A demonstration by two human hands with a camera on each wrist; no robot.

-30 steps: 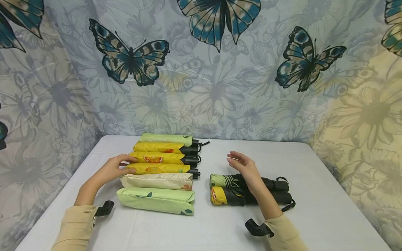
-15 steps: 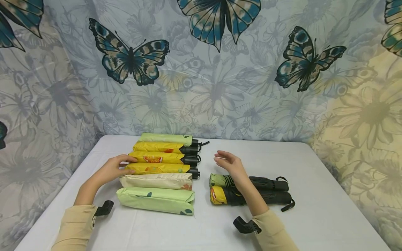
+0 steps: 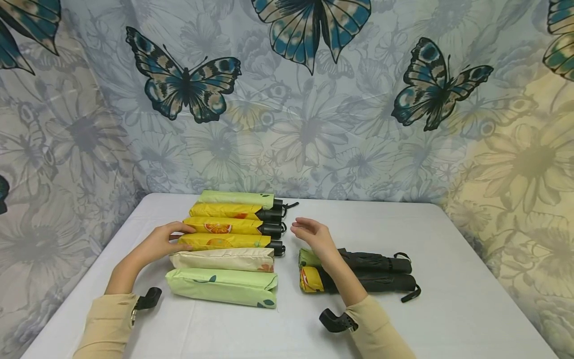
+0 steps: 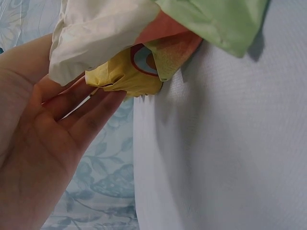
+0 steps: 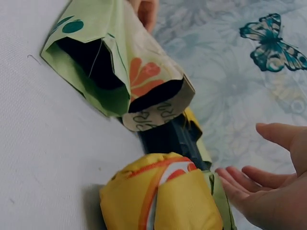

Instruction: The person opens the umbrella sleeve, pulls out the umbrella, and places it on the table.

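In the head view my left hand [image 3: 162, 242] touches the left ends of the yellow umbrella with an orange slice [image 3: 237, 226] and the yellow umbrella in front of it [image 3: 224, 242]. Its fingers look fairly straight in the left wrist view, at a yellow cloth end [image 4: 115, 79]; the thumb is partly hidden. Reaching over two dark folded umbrellas, my right hand [image 3: 316, 237] has relaxed fingers and holds nothing, just right of the black handles [image 3: 272, 229]. A cream umbrella sleeve [image 3: 224, 260] and a light green sleeve [image 3: 224, 286] lie nearest the front; the right wrist view shows their hollow openings.
Behind them lie another yellow umbrella [image 3: 228, 210] and a light green umbrella [image 3: 237, 199]. The two dark umbrellas [image 3: 381, 274], with green and yellow ends, lie side by side at the right. A white-covered table [image 3: 466, 299] meets a butterfly-print cloth [image 3: 309, 129].
My right hand has moved left above the two dark umbrellas, nearer the black handles of the row. The left hand and the umbrellas stay practically where they were.
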